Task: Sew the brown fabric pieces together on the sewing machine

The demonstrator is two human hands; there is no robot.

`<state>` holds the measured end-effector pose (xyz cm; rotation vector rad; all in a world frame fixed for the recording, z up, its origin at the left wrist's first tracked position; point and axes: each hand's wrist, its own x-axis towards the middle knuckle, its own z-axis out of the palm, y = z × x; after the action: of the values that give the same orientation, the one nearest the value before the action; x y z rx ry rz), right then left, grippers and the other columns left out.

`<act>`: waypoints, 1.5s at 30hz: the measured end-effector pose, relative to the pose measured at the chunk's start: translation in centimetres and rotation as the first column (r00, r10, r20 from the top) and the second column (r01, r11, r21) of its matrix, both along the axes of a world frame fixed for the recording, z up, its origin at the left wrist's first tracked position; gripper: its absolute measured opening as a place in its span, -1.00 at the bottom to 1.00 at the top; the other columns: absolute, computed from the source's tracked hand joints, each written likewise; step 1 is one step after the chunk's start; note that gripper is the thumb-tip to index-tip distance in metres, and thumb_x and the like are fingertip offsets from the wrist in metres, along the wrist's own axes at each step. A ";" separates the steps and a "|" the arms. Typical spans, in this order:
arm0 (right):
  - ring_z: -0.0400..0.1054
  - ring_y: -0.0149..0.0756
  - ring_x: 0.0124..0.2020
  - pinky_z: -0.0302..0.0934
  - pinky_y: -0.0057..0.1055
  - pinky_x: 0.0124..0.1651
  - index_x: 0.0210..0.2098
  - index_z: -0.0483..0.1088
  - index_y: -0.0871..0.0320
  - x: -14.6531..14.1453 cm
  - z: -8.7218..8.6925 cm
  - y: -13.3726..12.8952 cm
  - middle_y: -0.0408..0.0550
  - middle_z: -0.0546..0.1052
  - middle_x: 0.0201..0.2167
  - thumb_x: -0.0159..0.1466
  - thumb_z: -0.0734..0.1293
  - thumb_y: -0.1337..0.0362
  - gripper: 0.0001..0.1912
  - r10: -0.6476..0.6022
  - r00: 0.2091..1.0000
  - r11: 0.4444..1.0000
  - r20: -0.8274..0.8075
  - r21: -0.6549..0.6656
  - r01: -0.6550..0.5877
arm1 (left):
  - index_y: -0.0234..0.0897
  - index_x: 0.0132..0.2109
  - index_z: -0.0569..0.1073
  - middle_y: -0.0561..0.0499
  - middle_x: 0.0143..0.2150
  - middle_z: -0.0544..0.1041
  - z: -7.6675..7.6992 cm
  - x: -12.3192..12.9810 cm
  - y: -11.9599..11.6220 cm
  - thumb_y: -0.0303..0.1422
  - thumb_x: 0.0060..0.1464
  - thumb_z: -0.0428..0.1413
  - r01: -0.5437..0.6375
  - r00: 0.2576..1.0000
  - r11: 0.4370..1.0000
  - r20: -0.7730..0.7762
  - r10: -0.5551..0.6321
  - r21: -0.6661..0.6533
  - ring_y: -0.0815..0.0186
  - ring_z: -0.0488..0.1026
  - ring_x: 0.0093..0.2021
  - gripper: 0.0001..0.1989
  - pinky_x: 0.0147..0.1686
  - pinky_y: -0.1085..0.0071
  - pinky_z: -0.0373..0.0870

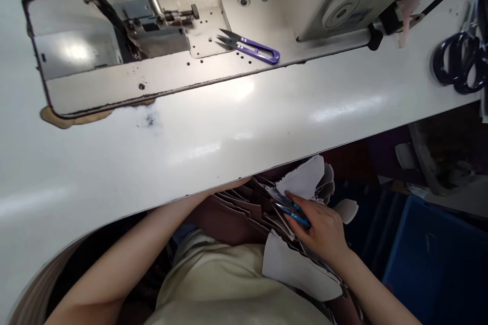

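Note:
In my right hand (324, 223) I hold a pair of blue thread snips (299, 217), gripped between thumb and fingers, with the blades pointing left over the pieces on my lap. A stack of brown pieces (229, 218) lies there, with white-backed pieces (303, 269) among them; some look like fabric or thin leather. Another white piece (303, 177) sticks up just beyond the snips. My left hand (242, 183) reaches under the table's front edge by the brown pieces. Its fingers are hidden by the table, so their hold does not show.
A sewing machine (163, 51) is set into the white table (229, 132). Purple thread snips (259, 51) lie on its bed. Dark-handled scissors (459, 61) rest at the table's right end. A blue bin (438, 254) stands below on the right.

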<state>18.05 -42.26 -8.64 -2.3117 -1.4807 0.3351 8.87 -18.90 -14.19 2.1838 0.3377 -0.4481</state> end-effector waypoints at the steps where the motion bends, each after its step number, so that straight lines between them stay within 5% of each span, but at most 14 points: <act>1: 0.50 -0.24 -0.40 0.35 -0.40 -0.37 -0.02 0.41 0.21 0.1 0.0 -0.1 0.01 0.59 -0.35 0.34 0.18 0.21 -0.68 -0.001 1.000 1.000 -0.020 -0.005 0.000 | -0.19 0.19 0.28 -0.02 -0.18 0.54 0.3 -0.1 0.0 -0.25 0.27 -0.17 0.025 1.000 1.000 -0.002 -0.025 -0.002 0.25 0.49 -0.20 -0.59 -0.20 0.32 0.44; 7: 0.50 -0.21 -0.38 0.37 -0.38 -0.40 -0.01 0.39 0.10 1.4 0.0 -1.3 -0.02 0.59 -0.26 0.36 0.14 0.15 -0.68 -0.185 0.951 0.983 -0.248 -0.043 0.180 | -0.20 0.22 0.27 -0.09 -0.17 0.49 4.3 -3.3 -1.3 -0.37 0.18 -0.06 0.353 0.935 0.926 -0.027 -0.352 0.138 0.26 0.44 -0.37 -0.55 -0.45 0.43 0.36; 10: 0.48 -0.20 -0.39 0.35 -0.36 -0.40 -0.02 0.38 0.08 2.5 0.7 -0.8 -0.02 0.58 -0.29 0.38 0.11 0.10 -0.66 -0.263 0.936 0.965 -0.235 -0.046 0.260 | -0.17 0.20 0.32 -0.12 -0.15 0.46 5.2 -3.9 -2.2 -0.36 0.19 -0.04 0.380 0.921 0.886 -0.014 -0.390 0.265 0.21 0.44 -0.31 -0.57 -0.44 0.40 0.35; 14: 0.41 -0.26 -0.45 0.28 -0.40 -0.42 0.03 0.36 0.09 3.5 1.5 2.0 -0.05 0.51 -0.42 0.36 0.17 0.10 -0.66 0.052 0.990 0.998 -0.128 0.033 -0.048 | -0.16 0.19 0.33 -0.10 -0.17 0.47 5.0 -3.5 -2.4 -0.35 0.17 0.00 0.391 0.913 0.872 -0.004 -0.408 0.294 0.20 0.44 -0.25 -0.58 -0.40 0.40 0.36; 18: 0.38 -0.17 -0.19 0.28 -0.32 -0.21 0.05 0.36 0.11 3.6 1.6 5.2 0.04 0.52 -0.19 0.38 0.16 0.11 -0.64 0.362 0.932 0.930 0.013 0.061 -0.362 | -0.23 0.09 0.42 -0.10 -0.16 0.50 4.4 -3.5 -2.2 -0.33 0.18 0.02 0.402 0.889 0.858 0.089 -0.450 0.319 0.18 0.42 -0.14 -0.66 -0.20 0.36 0.38; 21: 0.30 -0.11 0.00 0.22 -0.23 -0.03 0.03 0.37 0.11 4.1 1.4 6.6 0.05 0.49 -0.03 0.41 0.10 0.11 -0.64 0.491 0.870 0.870 0.044 0.027 -0.492 | -0.27 0.06 0.42 -0.12 -0.12 0.50 4.1 -3.7 -2.3 -0.35 0.18 0.01 0.388 0.878 0.853 0.142 -0.457 0.348 0.14 0.40 -0.07 -0.68 -0.11 0.30 0.36; 24: 0.33 -0.12 -0.03 0.21 -0.21 -0.06 -0.05 0.39 0.12 4.8 1.1 6.5 0.04 0.54 -0.13 0.43 0.05 0.12 -0.63 0.548 0.837 0.837 0.019 -0.035 -0.547 | -0.26 0.11 0.38 -0.11 -0.14 0.50 4.2 -3.8 -2.4 -0.34 0.17 0.01 0.375 0.898 0.865 0.100 -0.428 0.333 0.15 0.44 -0.15 -0.64 -0.21 0.32 0.39; 27: 0.40 -0.11 -0.16 0.24 -0.25 -0.19 -0.12 0.39 0.17 5.3 1.2 5.4 0.08 0.55 -0.26 0.43 0.03 0.07 -0.59 0.467 0.884 0.878 -0.028 -0.105 -0.467 | -0.26 0.16 0.35 -0.10 -0.19 0.50 4.6 -3.9 -2.5 -0.34 0.18 -0.01 0.361 0.918 0.879 0.046 -0.394 0.311 0.20 0.46 -0.25 -0.60 -0.35 0.36 0.38; 30: 0.42 -0.18 -0.41 0.19 -0.36 -0.48 -0.06 0.35 0.22 5.3 1.6 4.1 0.07 0.54 -0.35 0.41 0.00 -0.03 -0.49 0.255 0.949 0.916 -0.188 -0.268 -0.299 | -0.37 0.18 0.32 -0.13 -0.21 0.50 4.8 -4.0 -2.6 -0.34 0.20 -0.04 0.343 0.925 0.875 0.036 -0.377 0.341 0.17 0.45 -0.25 -0.57 -0.36 0.35 0.38; 36: 0.37 -0.27 -0.56 0.08 -0.45 -0.57 0.05 0.31 0.19 5.6 2.8 4.0 -0.04 0.52 -0.46 0.39 0.02 -0.04 -0.49 -0.047 0.874 0.765 -0.484 -0.580 -0.281 | -0.42 0.20 0.30 -0.16 -0.15 0.51 4.6 -3.9 -2.8 -0.34 0.21 -0.06 0.367 0.917 0.857 0.014 -0.399 0.362 0.16 0.45 -0.22 -0.56 -0.33 0.33 0.38; 40: 0.42 -0.23 -0.44 0.12 -0.46 -0.52 0.02 0.35 0.16 5.7 3.6 5.9 0.01 0.55 -0.34 0.39 0.06 0.03 -0.56 0.001 0.863 0.714 -0.505 -0.604 -0.354 | -0.42 0.20 0.28 -0.16 -0.14 0.50 4.7 -3.8 -2.8 -0.35 0.21 -0.06 0.368 0.920 0.864 0.001 -0.392 0.345 0.16 0.45 -0.20 -0.55 -0.33 0.34 0.38; 45: 0.42 -0.24 -0.44 0.06 -0.47 -0.53 -0.04 0.40 0.19 4.7 5.2 8.7 0.00 0.55 -0.36 0.35 0.18 0.13 -0.67 0.224 0.917 0.604 -0.331 -0.691 -0.397 | -0.43 0.16 0.33 -0.17 -0.17 0.50 4.9 -3.8 -2.9 -0.31 0.20 -0.03 0.350 0.925 0.863 0.010 -0.379 0.364 0.13 0.44 -0.19 -0.57 -0.30 0.31 0.38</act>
<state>22.73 -33.57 -3.43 -2.4189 -1.8688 1.5167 5.12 -21.78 -9.33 2.6292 -0.0545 -0.5352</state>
